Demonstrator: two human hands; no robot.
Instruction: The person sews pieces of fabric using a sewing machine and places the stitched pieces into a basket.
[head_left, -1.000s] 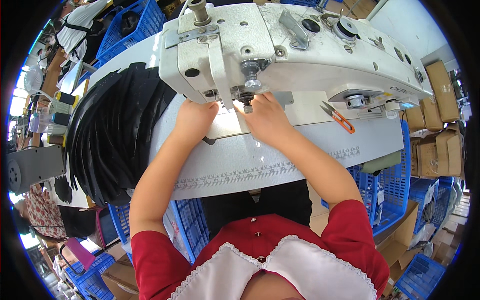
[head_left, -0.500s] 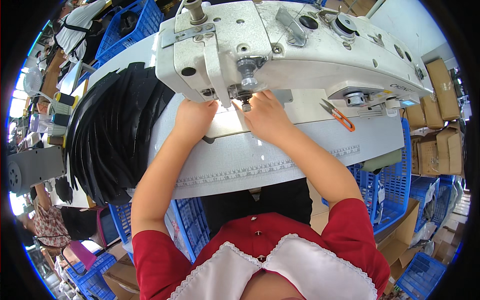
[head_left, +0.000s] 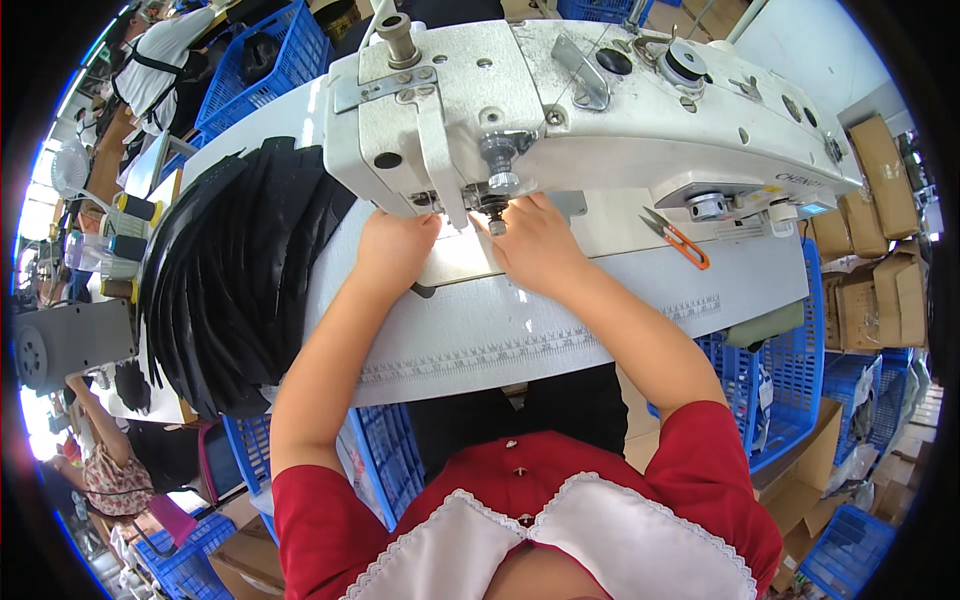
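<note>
At the needle area of a white sewing machine [head_left: 610, 130], my two hands work close together. My left hand [head_left: 397, 252] is closed, its fingertips partly hidden by the machine head; a small tip of a black piece [head_left: 424, 291] peeks out from under its palm. Just right of the presser foot, my right hand [head_left: 540, 247] has its fingers bent and thumb toward the needle; what it pinches is hidden. A thick fanned stack of black strips [head_left: 240, 280] lies on the table left of my left hand. Orange-handled thread snips [head_left: 680, 240] rest on the machine bed, right of my right hand.
The grey table [head_left: 470, 350] has a printed ruler along its near edge. Blue crates stand below at left [head_left: 385, 460] and right [head_left: 790, 390]. Cardboard boxes [head_left: 880, 280] are piled far right. Thread cones [head_left: 138, 207] and another machine [head_left: 70, 340] stand left, with co-workers beyond.
The whole view has shifted slightly down and right on the left side. My hands stay at the needle with hardly any movement. A co-worker's arm at far left has changed position.
</note>
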